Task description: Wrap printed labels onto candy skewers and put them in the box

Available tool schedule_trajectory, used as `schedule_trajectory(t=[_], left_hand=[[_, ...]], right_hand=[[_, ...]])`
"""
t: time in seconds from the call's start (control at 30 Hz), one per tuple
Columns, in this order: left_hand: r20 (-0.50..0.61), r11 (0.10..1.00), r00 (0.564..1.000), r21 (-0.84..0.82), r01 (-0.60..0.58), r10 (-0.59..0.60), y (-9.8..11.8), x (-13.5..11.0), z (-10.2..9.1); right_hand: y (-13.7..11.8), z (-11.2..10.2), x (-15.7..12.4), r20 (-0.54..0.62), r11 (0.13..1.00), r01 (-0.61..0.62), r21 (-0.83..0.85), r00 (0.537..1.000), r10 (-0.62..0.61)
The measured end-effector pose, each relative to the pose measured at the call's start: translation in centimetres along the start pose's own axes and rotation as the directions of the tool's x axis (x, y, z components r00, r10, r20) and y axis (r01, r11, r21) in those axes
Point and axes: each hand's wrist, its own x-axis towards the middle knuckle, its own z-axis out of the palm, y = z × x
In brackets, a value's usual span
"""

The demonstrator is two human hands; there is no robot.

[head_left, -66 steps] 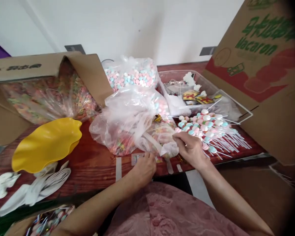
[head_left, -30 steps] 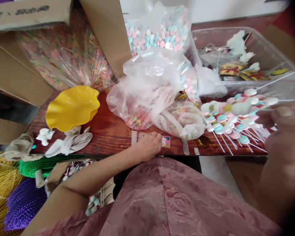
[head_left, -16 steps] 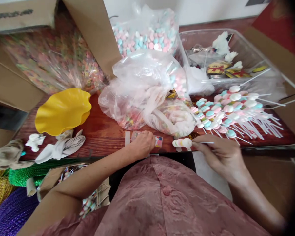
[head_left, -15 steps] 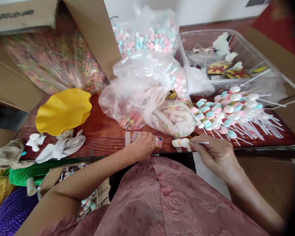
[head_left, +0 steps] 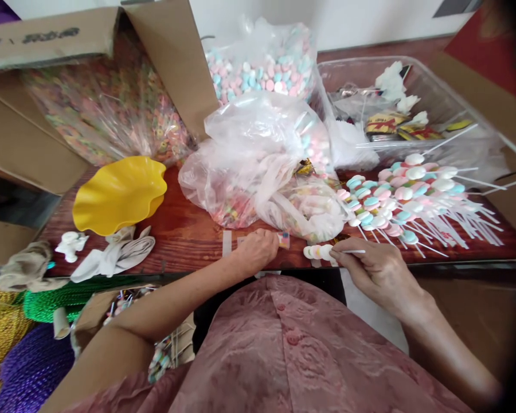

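My right hand [head_left: 376, 272] pinches the white stick of a candy skewer [head_left: 319, 252] with pastel discs at its tip, held at the table's near edge. My left hand [head_left: 258, 251] rests closed on a small sticker sheet [head_left: 284, 239] on the red wooden table [head_left: 184, 229], fingers curled onto it. Just behind both hands lies a crumpled clear plastic bag of candies [head_left: 262, 166]. To the right lies a pile of finished candy skewers [head_left: 408, 198] with their sticks fanned rightward.
A yellow wavy bowl [head_left: 118, 194] and white gloves [head_left: 114, 255] sit left. Behind are a bag of pastel candies [head_left: 260, 69], a cardboard box of colourful candy [head_left: 103, 109] and a clear bin [head_left: 417, 120]. Green, gold and purple cord spools [head_left: 30, 344] lie lower left.
My right hand took one skewer from the pile and brought it down to the table's near edge beside my left hand. My left hand slid slightly along the sticker sheet.
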Motion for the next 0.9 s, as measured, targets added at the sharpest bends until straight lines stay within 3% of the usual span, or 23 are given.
schedule_trajectory(t=[0.1, 0.33, 0.53, 0.67, 0.8, 0.9], left_hand=[[-0.064, 0.989, 0.991, -0.101, 0.110, -0.116, -0.3, -0.9, 0.7], [-0.234, 0.974, 0.958, -0.193, 0.121, -0.165, -0.5, -1.4, 2.7], [-0.192, 0.941, 0.946, -0.270, 0.205, -0.262, 0.4, -2.9, 2.3], [-0.164, 0.935, 0.956, -0.304, 0.184, -0.241, 0.3, -4.0, 2.2], [-0.242, 0.856, 0.906, -0.476, 0.202, -0.348, -1.0, -3.4, 3.0], [-0.240, 0.806, 0.881, -0.547, 0.224, -0.408, -1.7, -3.0, 3.5]], right_hand=[[0.0, 0.0, -0.3, -0.011, 1.000, -0.001, 0.028, 1.000, 0.001], [-0.3, -0.7, 0.4, 0.021, 0.986, -0.011, 0.167, 1.000, 0.007], [-0.1, -0.5, -0.1, -0.035, 0.983, -0.025, 0.183, 0.999, 0.032], [0.1, -0.3, -0.5, -0.094, 0.978, -0.042, 0.203, 0.994, 0.062], [-0.8, -0.3, 0.1, -0.116, 0.983, -0.020, 0.185, 0.992, 0.042], [-1.3, -0.5, 0.6, -0.136, 0.995, 0.005, 0.099, 0.991, 0.009]])
